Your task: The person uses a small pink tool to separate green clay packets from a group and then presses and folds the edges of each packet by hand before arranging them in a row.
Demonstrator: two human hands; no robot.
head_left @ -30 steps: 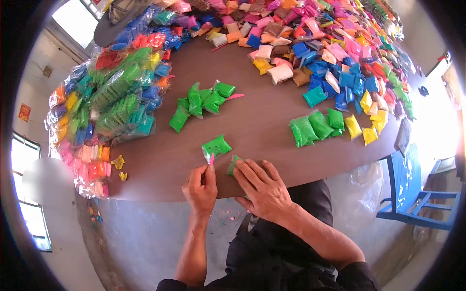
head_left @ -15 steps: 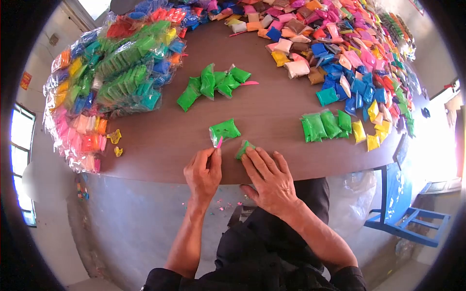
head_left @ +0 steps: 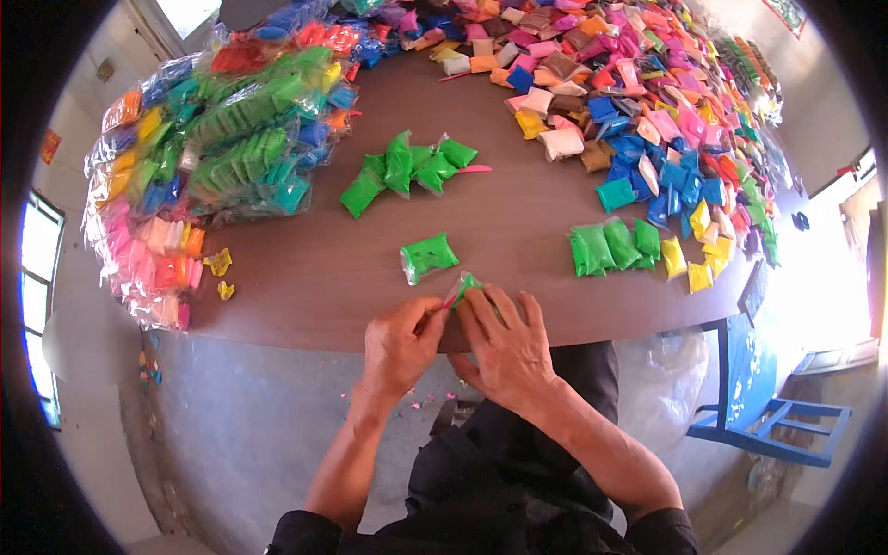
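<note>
My left hand (head_left: 404, 340) is closed in a pinch on a thin pink strip (head_left: 450, 301), whose tip touches a small green packet (head_left: 465, 282). Over that same packet lies my right hand (head_left: 504, 338), its fingers stretched out and pressing it on the table near the front edge. The fingers hide most of the packet. Just beyond my left hand, a green packet with dark marks (head_left: 430, 257) rests on its own. Farther back is a loose group of green packets (head_left: 398, 164) with a pink strip (head_left: 475, 169) beside it.
Bagged colored packets (head_left: 240, 129) are heaped on the left of the brown table (head_left: 305, 268). Many loose packets (head_left: 647, 120) cover the back right. Green packets (head_left: 615, 247) line up at the right. Yellow scraps (head_left: 219, 262) lie at left. A blue chair (head_left: 749, 388) stands at right.
My left hand has moved right with the pink strip, from the marked green packet to the one under my right hand. The view has shifted slightly.
</note>
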